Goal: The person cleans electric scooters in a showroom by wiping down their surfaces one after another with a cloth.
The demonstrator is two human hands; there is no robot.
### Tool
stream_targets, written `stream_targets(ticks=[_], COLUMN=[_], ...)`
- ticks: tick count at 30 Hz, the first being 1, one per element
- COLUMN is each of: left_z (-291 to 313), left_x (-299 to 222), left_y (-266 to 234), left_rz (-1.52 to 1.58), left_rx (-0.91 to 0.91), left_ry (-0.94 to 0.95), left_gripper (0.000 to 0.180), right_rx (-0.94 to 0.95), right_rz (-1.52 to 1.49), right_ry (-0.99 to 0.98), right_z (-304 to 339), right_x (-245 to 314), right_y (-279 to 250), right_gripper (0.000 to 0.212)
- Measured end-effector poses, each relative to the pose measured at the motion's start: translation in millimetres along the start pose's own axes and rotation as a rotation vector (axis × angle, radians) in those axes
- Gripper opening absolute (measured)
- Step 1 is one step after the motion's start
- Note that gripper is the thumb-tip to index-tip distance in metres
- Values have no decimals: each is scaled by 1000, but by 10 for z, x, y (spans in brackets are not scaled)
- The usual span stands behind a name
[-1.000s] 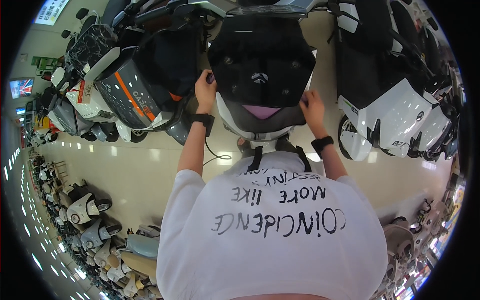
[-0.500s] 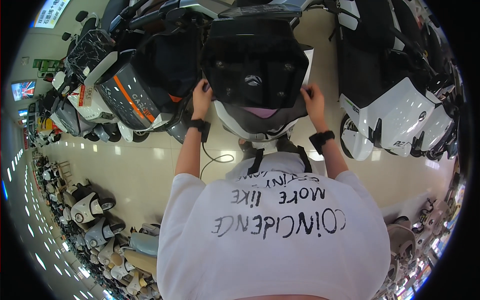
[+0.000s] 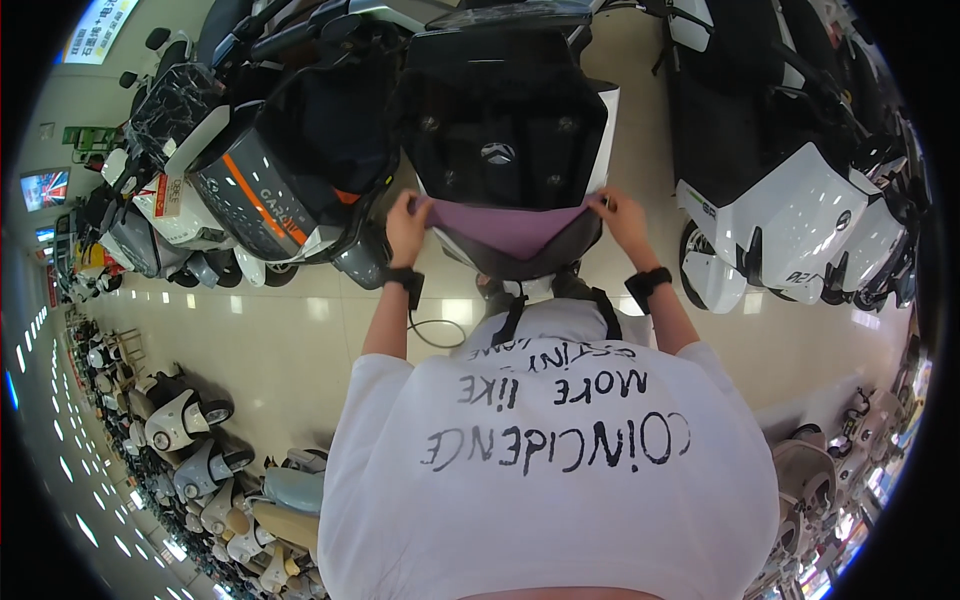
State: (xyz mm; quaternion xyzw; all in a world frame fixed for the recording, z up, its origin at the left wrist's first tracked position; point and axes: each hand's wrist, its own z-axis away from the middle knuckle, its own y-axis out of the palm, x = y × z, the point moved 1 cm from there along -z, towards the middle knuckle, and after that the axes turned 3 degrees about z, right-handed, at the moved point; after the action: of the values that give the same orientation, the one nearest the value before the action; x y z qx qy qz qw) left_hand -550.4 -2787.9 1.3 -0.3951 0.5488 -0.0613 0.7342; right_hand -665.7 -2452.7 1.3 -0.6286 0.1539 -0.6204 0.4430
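Observation:
A dark, glossy windscreen-like panel (image 3: 490, 110) with a silver emblem stands before me on a white scooter (image 3: 604, 145). Along its lower edge stretches a purple and dark grey cloth (image 3: 510, 228), its lower part sagging in a curve. My left hand (image 3: 407, 230) pinches the cloth's upper left corner, fingers closed. At the opposite corner my right hand (image 3: 620, 220) has a similar closed pinch. The cloth hides the scooter's front below the panel.
A grey scooter with an orange stripe (image 3: 260, 190) stands close on the left. White scooters (image 3: 800, 230) line the right side. A thin cable (image 3: 440, 335) curls over the tiled floor (image 3: 280, 350). More scooters (image 3: 185, 420) are parked in rows behind me.
Both hands have come slightly nearer to me, drawing the cloth's upper edge out from the panel. More of the purple side shows now, pulled fairly straight between the hands.

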Motion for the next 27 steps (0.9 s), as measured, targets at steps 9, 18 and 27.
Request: stream_targets(ticks=[9,18,27], left_z=[-212,144,30], left_x=[-132,94,-237], left_y=[39,131,119], left_rz=[129,56,88], left_rx=[-89,33,8], left_ry=[120,-75,62], left_gripper=[20,27,29], right_rx=[-117,-20,-370], right_rz=[-246,-311,-275], right_ry=[-29,113,-112], right_z=[-238,-3,-362], right_x=[399,-44,731], right_y=[-129,87,-177], right_gripper=[18,18,12])
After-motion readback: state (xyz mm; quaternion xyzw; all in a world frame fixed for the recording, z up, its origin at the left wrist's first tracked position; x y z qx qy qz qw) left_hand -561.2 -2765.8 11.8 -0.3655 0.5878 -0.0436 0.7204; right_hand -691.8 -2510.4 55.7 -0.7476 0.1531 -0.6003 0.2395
